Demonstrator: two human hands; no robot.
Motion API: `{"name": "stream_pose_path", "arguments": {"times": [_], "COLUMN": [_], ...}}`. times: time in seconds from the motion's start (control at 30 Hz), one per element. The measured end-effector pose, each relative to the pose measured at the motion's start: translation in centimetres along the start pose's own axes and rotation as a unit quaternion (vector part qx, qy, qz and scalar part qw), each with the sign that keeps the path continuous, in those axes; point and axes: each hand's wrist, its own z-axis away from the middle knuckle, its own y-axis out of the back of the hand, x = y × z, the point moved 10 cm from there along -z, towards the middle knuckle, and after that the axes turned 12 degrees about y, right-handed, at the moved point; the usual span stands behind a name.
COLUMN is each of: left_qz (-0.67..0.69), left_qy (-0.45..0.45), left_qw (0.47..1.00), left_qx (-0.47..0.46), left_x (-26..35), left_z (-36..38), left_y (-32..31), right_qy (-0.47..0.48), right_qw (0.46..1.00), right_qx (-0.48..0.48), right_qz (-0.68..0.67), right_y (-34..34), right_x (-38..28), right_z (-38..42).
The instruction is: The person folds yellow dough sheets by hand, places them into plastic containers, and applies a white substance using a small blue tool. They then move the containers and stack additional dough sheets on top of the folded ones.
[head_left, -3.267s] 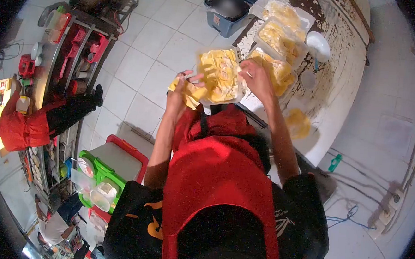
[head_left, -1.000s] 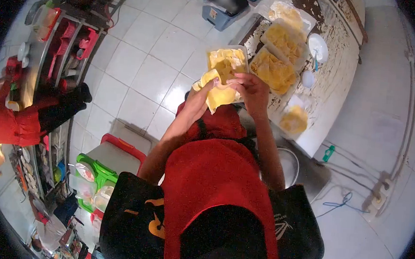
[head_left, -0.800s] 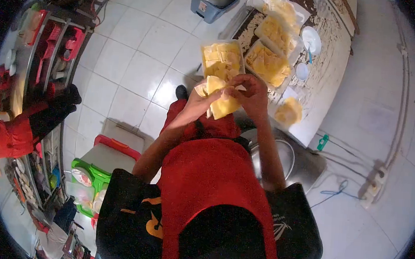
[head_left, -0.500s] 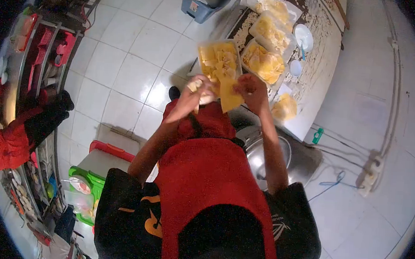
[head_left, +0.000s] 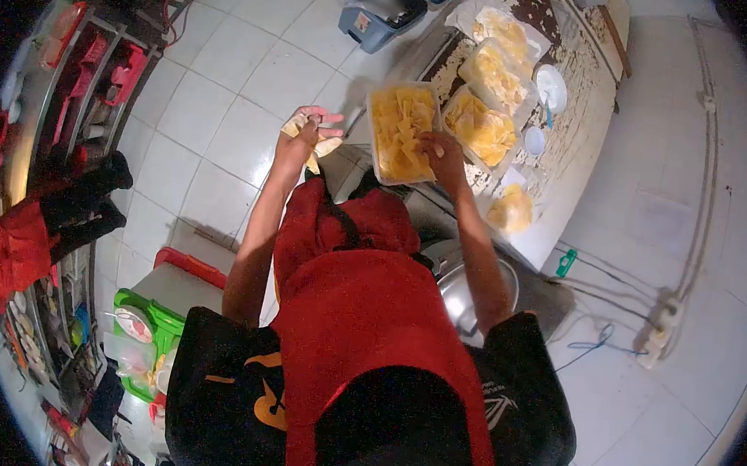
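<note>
My left hand [head_left: 300, 140] is off to the left of a plastic tub, over the floor. Its thumb and some fingers are closed on pale yellow dough sheets [head_left: 326, 147], while other fingers stick out. The clear tub [head_left: 407, 182] is full of loose, folded yellow dough sheets [head_left: 394, 118]. Above the tub's right side, my right hand [head_left: 442, 158] has its fingers curled together, with the tips close to the sheets. Whether a sheet is pinched there I cannot make out.
On the worn table [head_left: 571, 134] stand another tub of yellow sheets [head_left: 480, 128], further filled containers, a white bowl [head_left: 550, 88] and a small cup [head_left: 533, 141]. A metal bowl [head_left: 478, 292] is by my right forearm. Another person's red clothing [head_left: 13, 251] shows at left.
My hands have drawn apart: the left moved left with its sheets, the right stayed by the tub. The single sheet that hung between them no longer hangs there.
</note>
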Motion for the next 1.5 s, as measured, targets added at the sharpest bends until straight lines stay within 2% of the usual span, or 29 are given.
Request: {"name": "stream_pose_path", "arguments": {"times": [0.03,0.1,0.13,0.23,0.27,0.3,0.33,0.4,0.43,0.5,0.63,0.77,0.93,0.97,1.0,1.03,1.07,1.13,1.17,1.23,1.3,1.37,1.4,1.47,1.5], "left_qz": [0.001,0.005,0.010,0.044,0.077,0.050,0.045,0.035,0.032,0.003,-0.028,-0.032,-0.008,-0.010,0.021,0.050,0.045,-0.027,-0.059,-0.051,-0.041,-0.207,-0.207,-0.152,-0.156], "left_qy": [0.003,0.001,0.003,0.004,0.004,0.021,0.023,0.013,0.010,0.021,0.017,0.028,0.024,0.022,0.011,0.000,0.000,-0.048,-0.046,-0.055,-0.068,-0.038,-0.041,-0.013,-0.025], "left_qw": [1.000,1.000,1.000,0.999,0.997,0.998,0.999,0.999,0.998,0.998,0.996,0.995,0.996,0.997,0.991,0.980,0.981,0.978,0.978,0.979,0.979,0.973,0.974,0.988,0.987], "left_qx": [0.004,0.008,0.014,-0.004,-0.013,-0.012,-0.016,-0.030,-0.046,-0.060,-0.081,-0.086,-0.080,-0.070,-0.130,-0.192,-0.190,-0.200,-0.196,-0.192,-0.186,-0.090,-0.088,-0.027,0.004], "left_x": [-0.2,-0.8,-1.2,-2.6,-2.9,-3.2,-3.5,-3.9,-4.1,-4.5,-3.8,-4.1,-4.3,-4.2,-3.7,-3.1,-2.7,-1.2,-1.1,-0.3,-0.2,-2.4,-2.6,-3.5,-3.3], "left_z": [0.1,0.4,0.5,0.3,0.2,0.0,-0.1,-0.4,-0.7,-1.2,-1.7,-2.6,-2.9,-2.5,-1.8,-1.0,-0.7,0.2,0.1,0.6,0.2,-1.6,-2.0,-3.0,-2.9], "left_y": [0.0,-0.2,-0.2,-1.3,-1.9,-2.7,-3.4,-4.8,-5.5,-7.0,-10.1,-11.3,-12.2,-12.5,-14.3,-16.1,-16.9,-18.9,-19.4,-20.7,-20.6,-17.8,-17.8,-16.3,-16.0], "right_qy": [0.002,0.050,0.051,0.019,0.036,0.053,0.050,-0.040,-0.043,0.007,0.011,0.048,0.058,0.015,-0.029,0.000,0.001,-0.025,-0.024,-0.057,-0.060,-0.062,-0.080,-0.098,-0.055], "right_qw": [1.000,0.978,0.978,0.987,0.994,0.997,0.997,0.995,0.994,0.993,0.989,0.992,0.988,0.985,0.979,0.976,0.975,0.956,0.955,0.960,0.952,0.944,0.937,0.929,0.956], "right_qx": [0.001,0.106,0.108,0.115,0.086,0.058,0.064,0.093,0.099,0.119,0.148,0.117,0.140,0.160,0.181,0.203,0.205,0.216,0.219,0.141,0.175,0.204,0.209,0.213,0.176], "right_qz": [0.001,0.172,0.172,0.112,0.063,0.013,0.014,0.015,0.014,-0.007,0.025,-0.005,-0.035,-0.060,-0.083,-0.082,-0.086,-0.199,-0.200,-0.237,-0.244,-0.253,-0.268,-0.285,-0.230], "right_y": [0.3,3.4,3.1,1.0,-0.9,-2.4,-2.7,-2.8,-2.6,-1.8,-0.7,-1.8,2.0,3.7,5.1,6.4,6.9,7.2,7.4,6.0,7.4,9.1,9.6,10.5,11.1], "right_x": [-1.3,-5.2,-5.0,-2.8,-2.6,-3.0,-3.5,-2.8,-3.1,-4.3,-3.7,-3.7,-6.5,-7.0,-7.3,-8.8,-9.6,-9.5,-9.1,-7.9,-8.0,-8.5,-8.3,-7.9,-8.7], "right_z": [-0.2,0.3,1.3,5.4,6.4,7.0,7.4,7.9,7.7,6.9,5.6,3.9,3.3,2.9,2.6,1.8,1.2,0.6,0.6,0.0,-0.1,-0.4,-0.4,-0.3,-0.6]}}
